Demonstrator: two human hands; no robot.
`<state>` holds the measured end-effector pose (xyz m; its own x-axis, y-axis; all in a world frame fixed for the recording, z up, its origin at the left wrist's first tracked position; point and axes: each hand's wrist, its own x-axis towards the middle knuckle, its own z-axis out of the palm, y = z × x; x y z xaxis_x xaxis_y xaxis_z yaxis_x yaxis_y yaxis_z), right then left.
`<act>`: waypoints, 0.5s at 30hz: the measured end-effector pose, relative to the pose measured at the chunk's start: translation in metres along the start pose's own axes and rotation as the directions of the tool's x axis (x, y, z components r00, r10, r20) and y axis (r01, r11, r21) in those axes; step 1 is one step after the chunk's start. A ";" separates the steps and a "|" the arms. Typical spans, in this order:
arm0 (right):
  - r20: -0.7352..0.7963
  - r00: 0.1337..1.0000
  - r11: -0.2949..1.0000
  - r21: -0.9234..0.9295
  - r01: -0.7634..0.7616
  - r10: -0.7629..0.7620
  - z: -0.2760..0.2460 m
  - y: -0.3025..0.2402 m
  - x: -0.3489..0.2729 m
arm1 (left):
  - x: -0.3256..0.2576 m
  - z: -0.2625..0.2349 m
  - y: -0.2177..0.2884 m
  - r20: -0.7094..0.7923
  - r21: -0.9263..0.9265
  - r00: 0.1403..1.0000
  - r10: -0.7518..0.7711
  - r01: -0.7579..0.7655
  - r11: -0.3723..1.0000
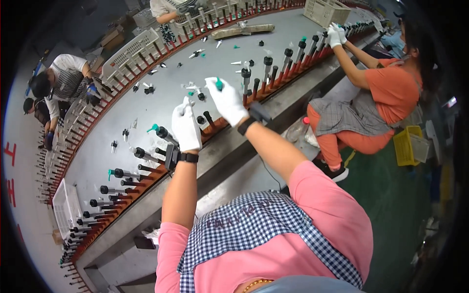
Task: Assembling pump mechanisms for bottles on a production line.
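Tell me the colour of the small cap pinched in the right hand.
Green: the small cap sits at the white-gloved right hand's fingertips, clearest in the head view.

A white crate [326,10] sits beside a yellow basket [409,145] further off.

White cloth gloves cover both hands; the green cap [219,84] looks smooth plastic, the table [171,93] matt grey.

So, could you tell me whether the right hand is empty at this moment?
No, the gloved right hand pinches a small green cap at its fingertips above the grey table.
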<state>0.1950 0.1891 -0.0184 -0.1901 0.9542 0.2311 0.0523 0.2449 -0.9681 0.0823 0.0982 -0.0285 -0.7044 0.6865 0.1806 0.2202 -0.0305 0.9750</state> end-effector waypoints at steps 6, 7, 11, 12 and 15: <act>0.014 0.969 0.964 -0.099 0.248 -0.248 -0.061 0.040 -0.052 | -0.061 -0.037 -0.006 -0.122 0.136 0.945 0.303 -0.287 0.948; -0.111 0.937 0.940 -0.122 0.318 -0.331 -0.076 0.055 -0.045 | -0.080 -0.047 -0.029 -0.041 0.357 0.939 0.340 -0.304 0.883; -0.252 0.908 0.910 -0.337 0.242 -0.334 -0.092 0.016 0.010 | -0.100 -0.030 -0.019 0.210 0.209 0.941 0.266 -0.309 0.928; -0.083 0.960 0.947 -0.210 0.244 -0.266 -0.089 -0.004 0.022 | -0.087 -0.021 -0.015 0.209 0.199 0.916 0.343 -0.383 0.902; 0.017 0.993 0.986 -0.116 0.116 -0.115 -0.072 0.023 0.062 | -0.050 0.026 0.007 0.194 0.225 0.873 0.447 -0.483 0.846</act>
<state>0.2549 0.2665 -0.0189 -0.2112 0.9167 0.3392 0.1434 0.3723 -0.9170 0.1365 0.0824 -0.0336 -0.3857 0.7266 0.5686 0.6783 -0.1944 0.7086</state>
